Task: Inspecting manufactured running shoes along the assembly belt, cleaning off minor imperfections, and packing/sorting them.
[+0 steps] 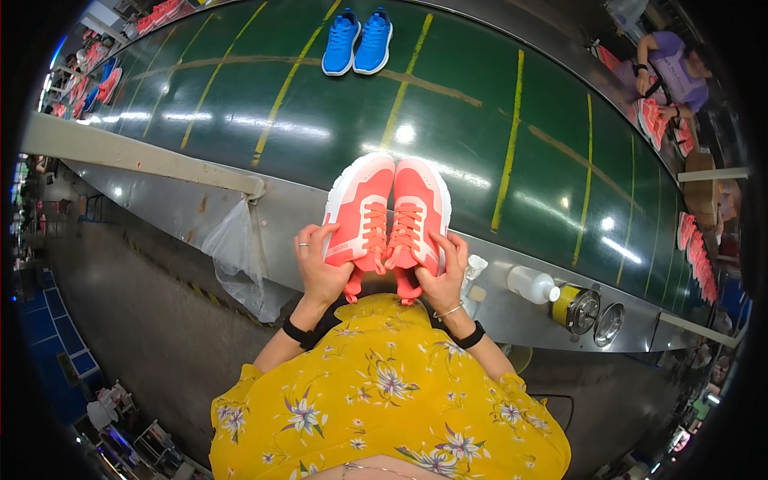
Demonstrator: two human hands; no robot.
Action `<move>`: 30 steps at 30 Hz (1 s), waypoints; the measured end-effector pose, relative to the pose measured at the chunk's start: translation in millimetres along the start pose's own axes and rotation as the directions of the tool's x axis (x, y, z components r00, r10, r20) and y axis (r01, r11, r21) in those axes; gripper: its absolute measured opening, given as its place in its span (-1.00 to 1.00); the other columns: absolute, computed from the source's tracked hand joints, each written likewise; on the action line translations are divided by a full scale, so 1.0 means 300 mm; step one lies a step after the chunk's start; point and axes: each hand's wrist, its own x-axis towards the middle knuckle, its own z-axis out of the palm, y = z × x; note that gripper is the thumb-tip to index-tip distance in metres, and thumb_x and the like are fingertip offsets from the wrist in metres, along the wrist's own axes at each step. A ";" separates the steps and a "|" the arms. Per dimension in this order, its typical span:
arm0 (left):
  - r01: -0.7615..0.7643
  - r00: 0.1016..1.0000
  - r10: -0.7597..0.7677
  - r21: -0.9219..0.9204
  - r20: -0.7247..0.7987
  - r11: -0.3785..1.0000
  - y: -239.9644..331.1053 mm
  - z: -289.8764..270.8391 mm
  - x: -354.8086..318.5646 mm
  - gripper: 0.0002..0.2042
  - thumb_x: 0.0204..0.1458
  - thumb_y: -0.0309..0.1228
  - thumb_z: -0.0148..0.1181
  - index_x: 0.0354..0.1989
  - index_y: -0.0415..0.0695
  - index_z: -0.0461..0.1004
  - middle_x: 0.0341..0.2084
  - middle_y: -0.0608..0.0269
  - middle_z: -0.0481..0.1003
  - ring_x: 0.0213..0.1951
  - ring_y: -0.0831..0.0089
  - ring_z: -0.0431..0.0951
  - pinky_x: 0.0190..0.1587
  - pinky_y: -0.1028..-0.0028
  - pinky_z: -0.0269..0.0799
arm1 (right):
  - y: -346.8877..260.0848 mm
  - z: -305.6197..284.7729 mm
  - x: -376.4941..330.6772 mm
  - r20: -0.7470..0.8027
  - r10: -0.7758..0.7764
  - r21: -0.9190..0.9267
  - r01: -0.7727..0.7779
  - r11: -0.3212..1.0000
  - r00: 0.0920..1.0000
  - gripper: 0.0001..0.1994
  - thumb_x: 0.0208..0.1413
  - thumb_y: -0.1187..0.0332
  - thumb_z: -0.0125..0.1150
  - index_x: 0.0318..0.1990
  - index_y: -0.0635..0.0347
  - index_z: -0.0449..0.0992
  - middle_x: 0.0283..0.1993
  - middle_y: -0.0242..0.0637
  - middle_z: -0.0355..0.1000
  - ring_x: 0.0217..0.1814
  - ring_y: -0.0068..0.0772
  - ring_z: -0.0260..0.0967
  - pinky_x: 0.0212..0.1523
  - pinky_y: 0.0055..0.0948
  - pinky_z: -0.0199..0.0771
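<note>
The left hand [318, 268] holds the left coral sneaker [354, 210] at its heel end, thumb by the collar and fingers folded along the outer side, a ring on one finger. The right hand [445, 276] grips the right coral sneaker [426, 210] in the same way. The two sneakers lie side by side, toes pointing away from the wearer, with orange laces [406, 228] done up and white soles showing along their outer edges. They stand out over the steel ledge [304, 240] and the near side of the green conveyor belt [456, 120]; whether their undersides touch the belt is hard to tell from above. Each wrist carries a black band [470, 335], and the wearer has a yellow floral top [392, 392].

Farther across the belt, among yellow cross lines, a pair of blue sneakers [371, 46] stands upright, toes toward the wearer. Along the ledge to the right lie a white bottle [528, 283], a yellow-and-metal canister [574, 310] and, just beside it, a round metal dish [610, 324]. On the left, a clear plastic bag [236, 248] hangs below the end of a beige bar [144, 160]. At the upper right sits a person in a purple top [676, 68], near more coral shoes [652, 124]
</note>
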 end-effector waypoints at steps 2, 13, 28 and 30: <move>0.022 1.000 -0.022 -0.016 0.008 1.000 -0.010 0.015 -0.001 -0.41 -0.41 -0.51 0.38 -0.02 -0.06 0.44 -0.11 0.06 0.34 -0.01 0.04 0.33 0.08 0.18 0.29 | 0.018 -0.002 -0.010 -0.003 0.007 -0.021 -0.007 1.000 1.000 -0.37 -0.27 0.47 0.31 0.13 0.05 0.47 0.10 -0.04 0.17 0.18 -0.02 0.21 0.23 -0.22 0.25; 0.373 0.885 -0.281 -0.204 0.371 0.905 -0.324 0.163 -0.074 -0.54 -0.11 -0.57 0.26 0.07 -0.15 0.46 -0.22 0.18 0.52 -0.25 0.36 0.50 -0.15 0.45 0.42 | 0.232 0.011 -0.130 0.562 0.293 0.001 -0.356 0.935 0.773 -0.36 0.14 0.18 0.27 0.36 0.06 0.19 -0.13 -0.05 0.49 -0.22 -0.16 0.49 -0.15 -0.29 0.49; 0.208 0.818 -0.216 0.076 0.533 0.975 -0.007 0.064 -0.093 -0.56 0.02 -0.54 0.18 0.14 -0.10 0.41 -0.52 0.15 0.51 -0.49 0.24 0.54 -0.36 0.28 0.47 | 0.600 -0.176 -0.151 -0.492 0.383 -0.410 -0.597 0.690 0.781 -0.59 0.14 0.14 0.23 -0.01 0.27 0.46 -0.02 -0.05 0.39 0.09 -0.02 0.25 0.14 -0.14 0.25; 0.159 0.826 -0.165 0.058 0.540 0.986 -0.017 0.073 -0.103 -0.56 0.04 -0.52 0.21 0.15 -0.10 0.39 -0.50 0.09 0.53 -0.47 0.15 0.54 -0.35 0.24 0.47 | 0.612 -0.172 -0.149 -0.493 0.350 -0.405 -0.566 0.718 0.797 -0.64 0.09 0.16 0.28 -0.12 0.29 0.53 -0.12 -0.07 0.43 0.01 -0.03 0.29 0.10 -0.13 0.29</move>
